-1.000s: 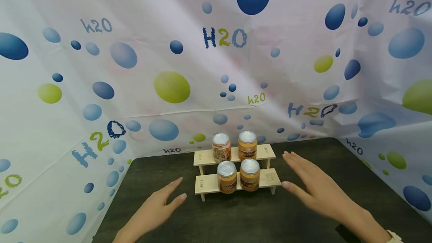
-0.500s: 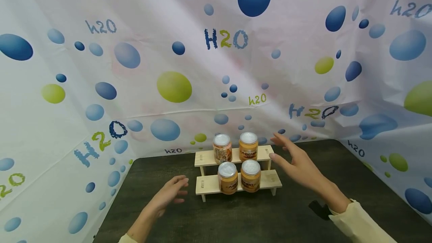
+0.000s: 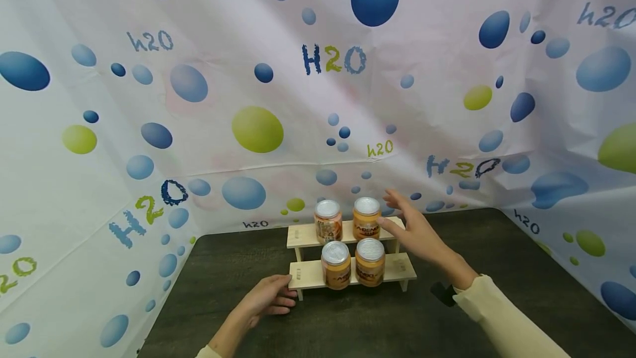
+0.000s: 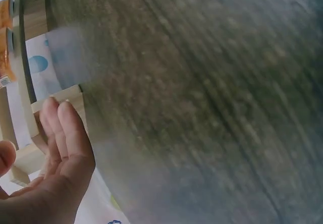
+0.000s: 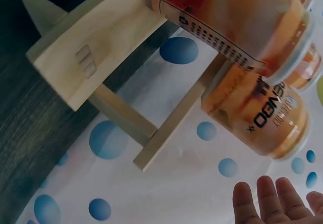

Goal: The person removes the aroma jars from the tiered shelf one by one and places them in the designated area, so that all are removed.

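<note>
A two-tier wooden rack bears jars with silver lids and orange labels: two on the lower shelf (image 3: 397, 269) and two on the upper shelf (image 3: 301, 233). My left hand (image 3: 265, 298) is at the left end of the lower shelf, its fingertips at or touching the wood. In the left wrist view, its fingers (image 4: 74, 133) look fairly straight beside the rack, the thumb apart. Beside the back right jar (image 3: 366, 220) is my right hand (image 3: 419, 236), thumb toward the jar. The right wrist view shows its fingers extended, with a gap before the jar (image 5: 260, 113).
The rack stands on a dark wooden table (image 3: 223, 258). Behind and at the sides hangs a white curtain (image 3: 208, 32) with blue and green spots and H2O lettering. A small dark object (image 3: 442, 294) appears beside the right wrist.
My left hand has moved right to the lower shelf's end. My right hand has moved left and inward, to beside the back right jar. Jars and rack have kept their places.
</note>
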### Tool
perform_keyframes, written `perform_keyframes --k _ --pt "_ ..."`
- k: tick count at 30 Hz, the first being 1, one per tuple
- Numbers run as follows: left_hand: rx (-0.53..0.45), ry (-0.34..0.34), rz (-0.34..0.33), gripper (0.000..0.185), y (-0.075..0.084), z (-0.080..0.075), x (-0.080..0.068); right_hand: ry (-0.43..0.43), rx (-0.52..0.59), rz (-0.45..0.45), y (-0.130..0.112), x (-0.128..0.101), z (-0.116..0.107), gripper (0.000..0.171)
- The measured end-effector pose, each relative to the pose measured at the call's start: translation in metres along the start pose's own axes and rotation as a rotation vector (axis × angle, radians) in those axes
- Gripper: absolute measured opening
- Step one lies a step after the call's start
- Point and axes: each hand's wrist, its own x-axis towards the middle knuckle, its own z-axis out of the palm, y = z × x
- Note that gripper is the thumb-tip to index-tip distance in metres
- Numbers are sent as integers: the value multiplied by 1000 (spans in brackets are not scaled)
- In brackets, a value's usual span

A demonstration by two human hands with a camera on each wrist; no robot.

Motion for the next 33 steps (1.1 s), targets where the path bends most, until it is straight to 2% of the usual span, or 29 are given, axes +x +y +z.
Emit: perform_keyframes --k 9,19,28,33 --pt "-28 -8 11 48 -5 7 6 -60 -21 -23 9 18 16 68" --pt "-54 24 16 38 -9 12 8 -73 -12 -9 11 24 22 64" --pt "-35 18 0 36 -5 11 5 -130 65 -11 -12 24 18 60" --pt "-33 6 -1 34 -3 10 5 -132 55 -7 5 29 24 61"
